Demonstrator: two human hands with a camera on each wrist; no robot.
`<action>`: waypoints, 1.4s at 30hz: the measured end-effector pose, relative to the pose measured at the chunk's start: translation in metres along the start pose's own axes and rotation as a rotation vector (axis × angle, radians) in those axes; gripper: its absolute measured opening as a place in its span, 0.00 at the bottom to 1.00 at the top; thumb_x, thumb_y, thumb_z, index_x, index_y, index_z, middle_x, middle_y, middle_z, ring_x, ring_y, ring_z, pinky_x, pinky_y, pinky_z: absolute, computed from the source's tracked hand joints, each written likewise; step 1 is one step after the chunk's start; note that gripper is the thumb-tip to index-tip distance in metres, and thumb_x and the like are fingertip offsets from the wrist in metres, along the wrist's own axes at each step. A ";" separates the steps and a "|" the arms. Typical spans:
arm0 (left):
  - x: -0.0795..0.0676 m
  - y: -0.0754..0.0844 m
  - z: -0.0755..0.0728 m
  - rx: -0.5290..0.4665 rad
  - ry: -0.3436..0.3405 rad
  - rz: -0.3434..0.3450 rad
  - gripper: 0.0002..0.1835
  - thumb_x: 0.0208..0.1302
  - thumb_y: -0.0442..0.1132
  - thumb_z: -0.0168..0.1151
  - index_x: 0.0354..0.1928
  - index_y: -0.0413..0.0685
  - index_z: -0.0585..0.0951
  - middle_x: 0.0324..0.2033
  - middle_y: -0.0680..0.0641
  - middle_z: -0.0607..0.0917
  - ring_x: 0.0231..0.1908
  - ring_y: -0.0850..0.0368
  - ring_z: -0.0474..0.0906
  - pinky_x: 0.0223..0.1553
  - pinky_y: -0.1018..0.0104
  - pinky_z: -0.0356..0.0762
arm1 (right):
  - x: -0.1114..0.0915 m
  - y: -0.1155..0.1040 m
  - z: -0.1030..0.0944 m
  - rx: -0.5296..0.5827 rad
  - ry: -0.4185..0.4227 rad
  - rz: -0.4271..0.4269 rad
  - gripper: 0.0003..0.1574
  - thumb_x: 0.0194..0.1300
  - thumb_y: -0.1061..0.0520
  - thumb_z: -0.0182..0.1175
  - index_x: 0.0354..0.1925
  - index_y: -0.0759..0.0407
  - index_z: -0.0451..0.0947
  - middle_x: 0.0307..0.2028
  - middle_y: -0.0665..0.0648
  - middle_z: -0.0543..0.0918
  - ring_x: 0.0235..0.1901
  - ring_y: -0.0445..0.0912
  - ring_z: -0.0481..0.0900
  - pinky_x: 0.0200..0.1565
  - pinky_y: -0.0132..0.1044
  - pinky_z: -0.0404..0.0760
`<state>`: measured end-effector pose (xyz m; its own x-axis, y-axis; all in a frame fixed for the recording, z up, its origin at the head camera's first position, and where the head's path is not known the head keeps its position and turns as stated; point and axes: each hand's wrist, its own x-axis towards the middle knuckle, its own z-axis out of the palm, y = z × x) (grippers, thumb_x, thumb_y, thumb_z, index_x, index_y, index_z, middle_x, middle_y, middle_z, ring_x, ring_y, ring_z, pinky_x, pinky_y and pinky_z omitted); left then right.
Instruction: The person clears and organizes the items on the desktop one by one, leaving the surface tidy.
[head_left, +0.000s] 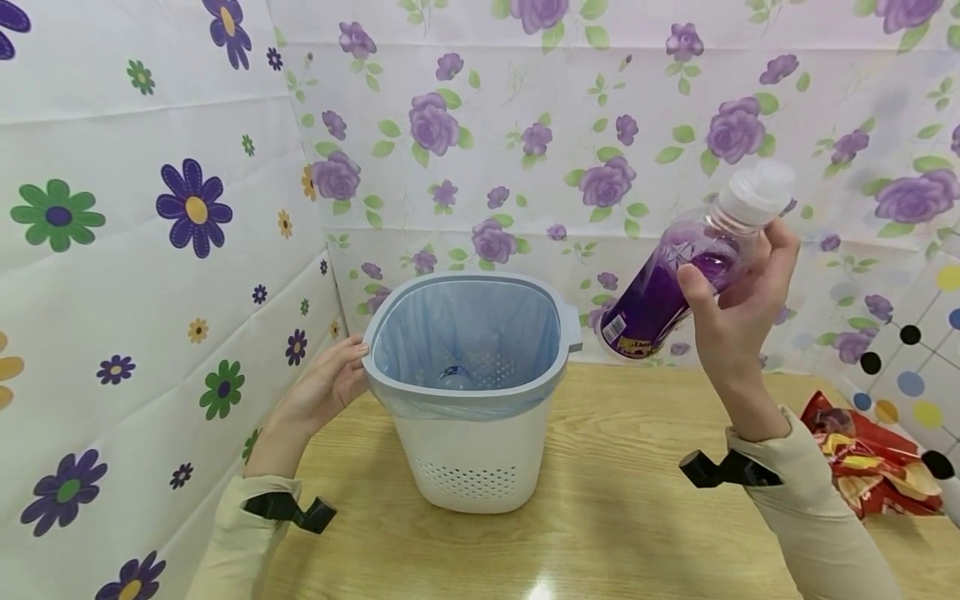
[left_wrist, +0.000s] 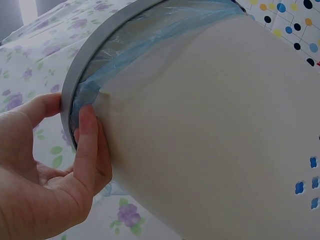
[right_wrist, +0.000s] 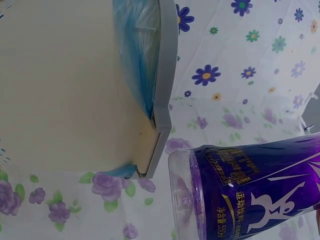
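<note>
My right hand [head_left: 738, 308] grips a purple drink bottle [head_left: 663, 283] with a white cap, holding it tilted in the air to the right of the bin. In the right wrist view the bottle's base [right_wrist: 185, 200] points toward the bin's rim [right_wrist: 167, 75], apart from it. A white bin [head_left: 480, 454] with a grey-blue rim and a blue liner bag [head_left: 480, 325] stands on the table. My left hand [head_left: 322, 392] pinches its left rim, thumb on one side and fingers on the other in the left wrist view. Inside the bin lies a clear bottle [head_left: 453, 377].
A crumpled red and yellow snack packet [head_left: 873, 458] lies on the wooden table [head_left: 622, 483] at the right. Flower-printed cloth [head_left: 517, 125] hangs behind the bin and along the left side. A dotted cloth [head_left: 915, 383] stands at the right.
</note>
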<state>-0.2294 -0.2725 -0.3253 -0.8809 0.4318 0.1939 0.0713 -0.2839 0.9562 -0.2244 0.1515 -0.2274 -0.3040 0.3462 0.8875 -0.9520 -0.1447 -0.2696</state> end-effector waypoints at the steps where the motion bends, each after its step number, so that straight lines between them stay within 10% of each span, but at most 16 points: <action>1: 0.000 0.000 0.000 -0.003 -0.003 0.001 0.12 0.77 0.36 0.38 0.51 0.48 0.72 0.42 0.56 0.80 0.42 0.66 0.80 0.47 0.77 0.82 | 0.001 0.001 0.001 0.003 0.003 -0.004 0.48 0.45 0.54 0.75 0.57 0.72 0.59 0.45 0.65 0.79 0.37 0.51 0.78 0.40 0.35 0.80; 13: 0.000 -0.001 0.002 -0.002 -0.002 -0.002 0.12 0.77 0.37 0.38 0.53 0.49 0.72 0.43 0.56 0.80 0.42 0.67 0.80 0.46 0.78 0.82 | 0.007 0.002 0.013 0.124 0.071 -0.019 0.51 0.43 0.53 0.79 0.54 0.70 0.57 0.43 0.65 0.79 0.38 0.51 0.75 0.32 0.32 0.73; 21: 0.000 -0.002 0.000 -0.010 0.002 0.002 0.13 0.76 0.37 0.39 0.54 0.48 0.71 0.42 0.55 0.80 0.42 0.67 0.80 0.45 0.78 0.81 | 0.005 0.001 0.021 0.141 0.112 -0.018 0.55 0.41 0.49 0.80 0.55 0.69 0.57 0.48 0.65 0.78 0.49 0.55 0.75 0.52 0.39 0.76; 42: 0.000 -0.003 -0.001 -0.009 0.005 0.003 0.13 0.76 0.37 0.38 0.55 0.48 0.71 0.42 0.56 0.80 0.41 0.67 0.80 0.44 0.78 0.81 | -0.005 0.015 0.028 0.151 0.034 0.014 0.53 0.48 0.42 0.75 0.56 0.66 0.54 0.50 0.62 0.76 0.56 0.54 0.71 0.58 0.39 0.72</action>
<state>-0.2302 -0.2721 -0.3281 -0.8830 0.4265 0.1960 0.0700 -0.2932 0.9535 -0.2358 0.1220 -0.2257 -0.3210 0.3741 0.8701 -0.9322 -0.2872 -0.2205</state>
